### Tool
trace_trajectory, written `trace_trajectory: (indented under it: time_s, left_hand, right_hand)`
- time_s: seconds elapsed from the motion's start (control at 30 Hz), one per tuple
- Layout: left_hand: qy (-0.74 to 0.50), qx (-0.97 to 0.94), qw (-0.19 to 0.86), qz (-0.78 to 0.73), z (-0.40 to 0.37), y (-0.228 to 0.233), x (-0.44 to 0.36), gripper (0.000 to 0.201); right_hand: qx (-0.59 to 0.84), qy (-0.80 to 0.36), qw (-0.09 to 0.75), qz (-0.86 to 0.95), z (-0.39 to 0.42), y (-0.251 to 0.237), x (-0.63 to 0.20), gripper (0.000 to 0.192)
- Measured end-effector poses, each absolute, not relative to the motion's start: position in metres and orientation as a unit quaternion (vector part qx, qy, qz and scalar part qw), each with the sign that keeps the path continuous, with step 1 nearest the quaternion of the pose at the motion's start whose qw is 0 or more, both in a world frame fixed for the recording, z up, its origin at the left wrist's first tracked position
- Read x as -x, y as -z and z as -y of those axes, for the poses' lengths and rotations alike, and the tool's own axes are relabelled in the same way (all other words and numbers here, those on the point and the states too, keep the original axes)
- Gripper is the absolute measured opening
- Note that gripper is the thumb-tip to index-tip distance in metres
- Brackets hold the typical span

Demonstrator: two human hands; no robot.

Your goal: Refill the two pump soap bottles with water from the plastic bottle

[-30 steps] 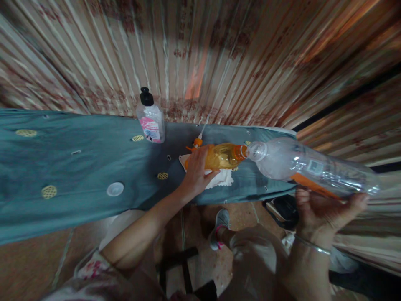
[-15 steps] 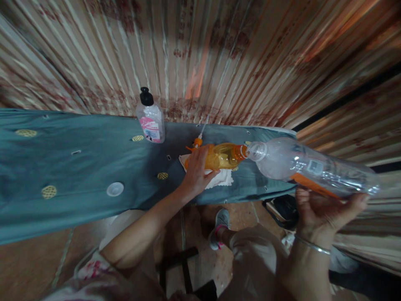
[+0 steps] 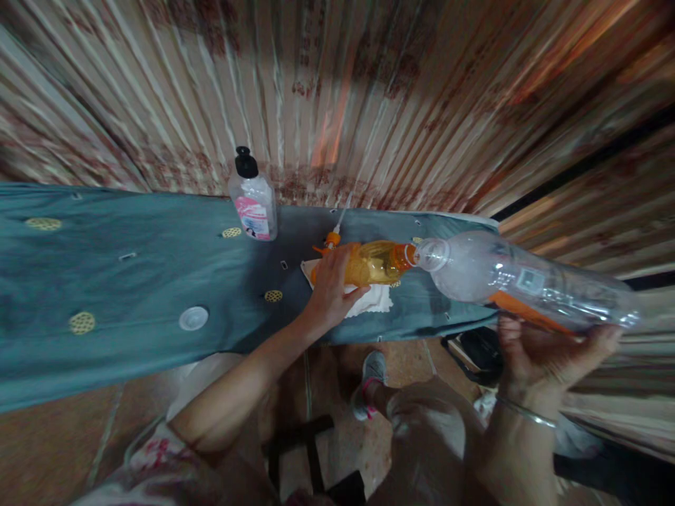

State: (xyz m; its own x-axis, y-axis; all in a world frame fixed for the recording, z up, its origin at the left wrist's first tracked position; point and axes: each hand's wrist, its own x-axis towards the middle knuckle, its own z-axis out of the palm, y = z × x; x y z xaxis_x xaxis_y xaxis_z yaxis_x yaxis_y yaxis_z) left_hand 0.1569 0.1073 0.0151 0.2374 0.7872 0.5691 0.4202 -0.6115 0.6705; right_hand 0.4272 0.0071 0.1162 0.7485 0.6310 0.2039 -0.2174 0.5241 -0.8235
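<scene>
Left hand [image 3: 331,287] clamped round the small orange bottle [image 3: 375,262], tipped on its side over a white cloth [image 3: 375,301] on the teal-covered table [image 3: 131,281]; right hand [image 3: 543,351] cupped under the big clear bottle [image 3: 527,283], held level, mouth to mouth with the orange one. Both look like thin, light, squashy plastic, probably slick if wet. Best gripped mid-body, gently, not at the neck.

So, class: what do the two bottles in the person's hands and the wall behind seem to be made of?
Large bottle: clear, thin plastic; you see through it, glossy glints.
Small bottle: see-through orange plastic, shiny.
Wall: probably corrugated sheet metal; even ridges, reddish patches like rust, though blur leaves it open.
</scene>
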Motion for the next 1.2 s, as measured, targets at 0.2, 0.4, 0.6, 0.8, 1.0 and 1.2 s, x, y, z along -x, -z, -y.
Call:
trace_trajectory:
  time_s: [0.2, 0.4, 0.6, 0.8, 1.0, 1.2]
  left_hand:
    - [-0.47, -0.765, 0.187, -0.398, -0.1075, -0.0154, -0.1572, 0.071]
    - [-0.465, -0.767, 0.189, -0.399, -0.1078, -0.013, -0.156, 0.075]
    - [-0.477, -0.765, 0.195, -0.386, -0.1084, -0.0125, -0.1552, 0.075]
    - [-0.47, -0.763, 0.196, -0.397, -0.1084, -0.0135, -0.1567, 0.073]
    - [-0.482, -0.765, 0.189, -0.383, -0.1089, -0.0105, -0.1555, 0.076]
    - [-0.473, -0.769, 0.177, -0.393, -0.1078, -0.0142, -0.1565, 0.075]
  right_hand:
    - [0.403, -0.243, 0.851, 0.233, -0.0081, -0.1164, -0.4249, 0.097]
    - [0.407, -0.246, 0.848, 0.232, -0.0085, -0.1156, -0.4272, 0.09]
    - [0.408, -0.249, 0.844, 0.245, -0.0073, -0.1141, -0.4299, 0.077]
    - [0.399, -0.249, 0.85, 0.239, -0.0079, -0.1152, -0.4267, 0.08]
    - [0.408, -0.253, 0.841, 0.248, -0.0076, -0.1169, -0.4272, 0.078]
    - [0.41, -0.24, 0.845, 0.246, -0.0086, -0.1165, -0.427, 0.076]
